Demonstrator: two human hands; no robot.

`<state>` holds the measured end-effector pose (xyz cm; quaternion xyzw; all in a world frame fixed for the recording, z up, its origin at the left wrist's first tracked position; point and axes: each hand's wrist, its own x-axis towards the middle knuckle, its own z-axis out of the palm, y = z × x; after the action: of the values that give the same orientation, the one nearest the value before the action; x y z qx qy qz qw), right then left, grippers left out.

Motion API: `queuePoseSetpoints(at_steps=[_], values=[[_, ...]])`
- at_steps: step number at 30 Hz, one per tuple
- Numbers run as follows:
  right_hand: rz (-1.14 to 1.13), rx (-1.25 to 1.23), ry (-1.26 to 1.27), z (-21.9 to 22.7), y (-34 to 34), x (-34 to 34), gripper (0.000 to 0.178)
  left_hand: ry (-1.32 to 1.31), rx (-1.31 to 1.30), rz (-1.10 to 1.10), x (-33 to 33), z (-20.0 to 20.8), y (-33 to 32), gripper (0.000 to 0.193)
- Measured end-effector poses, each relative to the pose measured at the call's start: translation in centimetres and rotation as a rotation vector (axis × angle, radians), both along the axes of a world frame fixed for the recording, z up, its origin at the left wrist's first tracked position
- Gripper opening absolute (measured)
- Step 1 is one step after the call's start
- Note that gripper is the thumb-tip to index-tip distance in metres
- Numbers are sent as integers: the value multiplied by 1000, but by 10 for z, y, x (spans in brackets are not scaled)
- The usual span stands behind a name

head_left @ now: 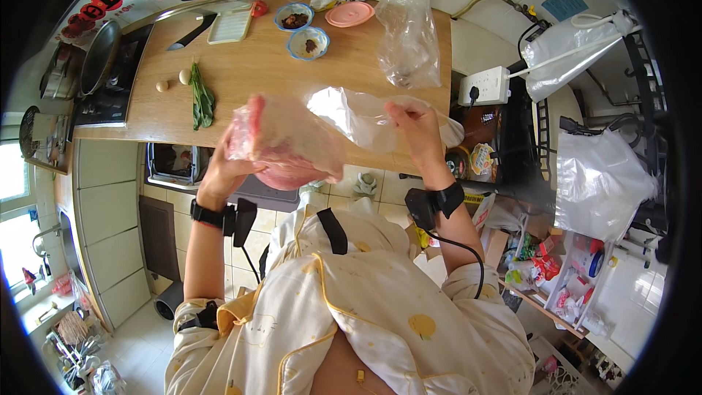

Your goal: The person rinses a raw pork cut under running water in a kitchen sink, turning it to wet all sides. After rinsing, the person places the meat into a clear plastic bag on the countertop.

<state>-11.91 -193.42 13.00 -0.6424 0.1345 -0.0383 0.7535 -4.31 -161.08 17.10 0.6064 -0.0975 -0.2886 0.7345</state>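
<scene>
In my left hand (225,164) is a large chunk of raw pink meat (289,139) with pale fat, held up in front of the counter's near edge. Clear plastic seems to cover at least part of it. My right hand (415,128), raised to the right of the meat, pinches a clear plastic bag (352,117) between thumb and fingers. The bag stretches from that hand toward the meat; where it meets the meat is hard to make out. Black bands with cables sit on both my wrists.
On the wooden counter (252,66) lie leafy greens (202,100), two egg-like round things (162,86), a black-handled knife (191,32), two blue-rimmed bowls (308,43), a pink lid (349,14) and another clear bag (409,29). A pan (101,57) is at left, a power strip (484,88) at right.
</scene>
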Motion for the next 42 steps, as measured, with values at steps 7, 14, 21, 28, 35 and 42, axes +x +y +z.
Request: queuePoseSetpoints(at_steps=[7, 14, 21, 28, 35, 42], values=[[169, -45, -78, 47, 9, 18, 9, 255, -144, -209, 10, -2, -43, 83], [274, -254, -205, 61, 17, 29, 16, 329, -248, -460, 10, 0, -65, 80], [462, -385, -276, 72, 19, 30, 12, 314, -322, -463, 7, -5, -70, 75], [641, -248, -251, 73, 15, 28, 17, 420, -339, -342, -5, 2, -57, 71], [379, 153, 8, 76, 15, 22, 18, 460, -330, -229, -11, 24, -55, 74], [380, 90, -85, 75, 24, 24, 9, 436, -360, -213, -14, 36, -52, 72]])
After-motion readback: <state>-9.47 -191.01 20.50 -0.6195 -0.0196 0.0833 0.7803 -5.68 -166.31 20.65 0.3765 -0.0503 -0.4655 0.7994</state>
